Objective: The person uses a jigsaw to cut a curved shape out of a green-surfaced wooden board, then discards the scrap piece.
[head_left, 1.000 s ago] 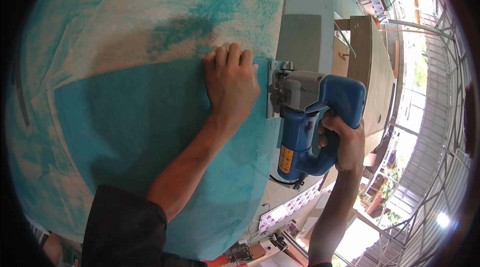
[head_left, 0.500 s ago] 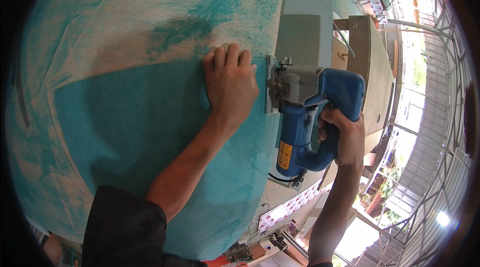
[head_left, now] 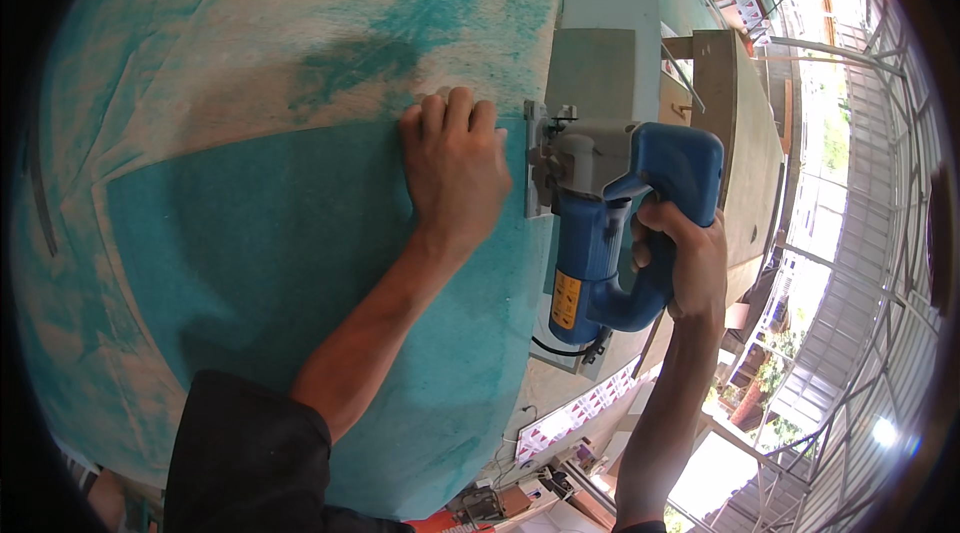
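A flat teal panel [head_left: 270, 243] with a pale edge lies on a larger wooden surface [head_left: 300, 23] stained with teal. My left hand [head_left: 455, 173] is closed at the panel's far edge, its fingers curled down over that edge; the fingertips are hidden. In my right hand [head_left: 690, 263] is a blue and grey jigsaw [head_left: 580, 253], gripped by its loop handle. The jigsaw is tipped on its side in this view. Its metal base plate [head_left: 535, 158] meets the panel's right side, just right of my left hand. I cannot make out the blade.
Past the jigsaw stand a pale grey board [head_left: 605, 3] and a wooden cabinet-like structure [head_left: 745, 133]. A black cord [head_left: 550, 348] trails from the tool's rear. Lower down, a cluttered bench [head_left: 530, 493] holds tools and scraps. Metal roof framing [head_left: 850, 283] fills the right side.
The jigsaw and my right hand have shifted slightly left and up along the panel's side. My left hand has moved slightly left, still closed at the far edge.
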### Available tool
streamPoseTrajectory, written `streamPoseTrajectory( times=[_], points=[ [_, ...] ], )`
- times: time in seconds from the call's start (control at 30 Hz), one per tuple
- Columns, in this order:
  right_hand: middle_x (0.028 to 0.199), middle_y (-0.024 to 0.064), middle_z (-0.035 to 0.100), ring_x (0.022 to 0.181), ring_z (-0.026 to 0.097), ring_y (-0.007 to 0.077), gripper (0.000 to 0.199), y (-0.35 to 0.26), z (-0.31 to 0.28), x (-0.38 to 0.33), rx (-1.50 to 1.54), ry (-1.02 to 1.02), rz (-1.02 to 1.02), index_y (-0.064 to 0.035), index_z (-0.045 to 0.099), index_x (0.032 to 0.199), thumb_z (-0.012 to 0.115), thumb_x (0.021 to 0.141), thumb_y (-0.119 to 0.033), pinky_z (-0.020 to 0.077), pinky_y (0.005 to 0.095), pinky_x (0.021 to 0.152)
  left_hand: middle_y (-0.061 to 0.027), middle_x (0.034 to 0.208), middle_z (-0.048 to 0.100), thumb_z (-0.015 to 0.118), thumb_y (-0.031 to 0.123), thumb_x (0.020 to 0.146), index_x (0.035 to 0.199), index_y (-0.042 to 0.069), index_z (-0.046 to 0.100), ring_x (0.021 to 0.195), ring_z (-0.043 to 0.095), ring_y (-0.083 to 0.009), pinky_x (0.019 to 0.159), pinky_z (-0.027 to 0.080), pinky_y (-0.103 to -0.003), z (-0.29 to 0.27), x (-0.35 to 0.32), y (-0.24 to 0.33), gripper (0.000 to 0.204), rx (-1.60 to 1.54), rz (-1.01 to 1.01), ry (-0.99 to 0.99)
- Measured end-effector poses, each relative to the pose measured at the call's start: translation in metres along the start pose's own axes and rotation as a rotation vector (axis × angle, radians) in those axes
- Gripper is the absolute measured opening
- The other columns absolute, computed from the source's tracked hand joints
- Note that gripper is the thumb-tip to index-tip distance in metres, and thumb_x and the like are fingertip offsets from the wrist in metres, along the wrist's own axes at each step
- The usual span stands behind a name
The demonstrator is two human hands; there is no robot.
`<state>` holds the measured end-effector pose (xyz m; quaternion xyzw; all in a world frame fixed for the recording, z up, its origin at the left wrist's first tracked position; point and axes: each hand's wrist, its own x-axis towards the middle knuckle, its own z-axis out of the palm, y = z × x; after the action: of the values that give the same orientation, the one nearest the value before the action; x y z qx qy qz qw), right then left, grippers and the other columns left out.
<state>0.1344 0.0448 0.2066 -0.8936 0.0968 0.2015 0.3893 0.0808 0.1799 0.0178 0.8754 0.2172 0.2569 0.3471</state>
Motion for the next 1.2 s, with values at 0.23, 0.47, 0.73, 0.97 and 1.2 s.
streamPoseTrajectory(
  times=[0.23,0.47,0.73,0.97,1.2],
  points=[
    [0.066,0.0073,0.062,0.051,0.058,0.0149,0.015,-0.003,-0.002,0.003,0.000,-0.023,-0.001,0.0005,0.066,0.077,0.069,0.079,-0.014,0.0461,0.0287,0.052,-0.0103,0.101,0.056,0.082,0.016,0.080,0.095,0.006,0.065,0.101,0.055,-0.0301,0.093,0.040,-0.045,-0.001,0.000,0.001,0.025,0.014,0.002,0.002],
    [0.068,0.0073,0.064,0.053,0.060,0.0148,0.017,-0.001,0.005,0.008,0.038,0.042,-0.027,0.0007,0.068,0.078,0.070,0.079,-0.016,0.0462,0.0292,0.054,-0.0099,0.101,0.057,0.082,0.016,0.080,0.095,0.006,0.065,0.103,0.056,-0.0314,0.089,0.042,-0.047,0.006,0.003,-0.018,0.025,0.030,0.045,0.060],
    [0.069,0.0049,0.064,0.058,0.060,0.0130,0.016,0.132,-0.048,-0.103,0.056,0.446,0.050,0.0004,0.067,0.084,0.073,0.081,-0.014,0.0459,0.0287,0.057,-0.0086,0.096,0.059,0.075,0.022,0.086,0.089,0.007,0.068,0.101,0.058,-0.0303,0.088,0.043,-0.047,0.038,0.014,-0.019,0.017,0.083,0.048,0.028],
    [0.066,0.0035,0.064,0.059,0.059,0.0122,0.017,0.307,-0.087,-0.307,-0.106,0.581,0.374,-0.0004,0.070,0.082,0.076,0.077,-0.016,0.0477,0.0305,0.059,-0.0086,0.106,0.064,0.069,0.028,0.093,0.105,0.008,0.072,0.111,0.057,-0.0304,0.094,0.041,-0.050,0.045,0.036,-0.032,0.024,0.202,0.170,-0.027],
    [0.062,0.0052,0.063,0.054,0.061,0.0170,0.014,0.508,-0.013,-0.545,-0.050,0.802,0.882,0.0009,0.068,0.078,0.074,0.072,-0.011,0.0481,0.0344,0.054,-0.0118,0.111,0.065,0.063,0.028,0.098,0.117,0.009,0.070,0.116,0.058,-0.0292,0.104,0.042,-0.048,0.081,-0.018,-0.018,0.028,0.023,0.981,-0.316]
  ],
)
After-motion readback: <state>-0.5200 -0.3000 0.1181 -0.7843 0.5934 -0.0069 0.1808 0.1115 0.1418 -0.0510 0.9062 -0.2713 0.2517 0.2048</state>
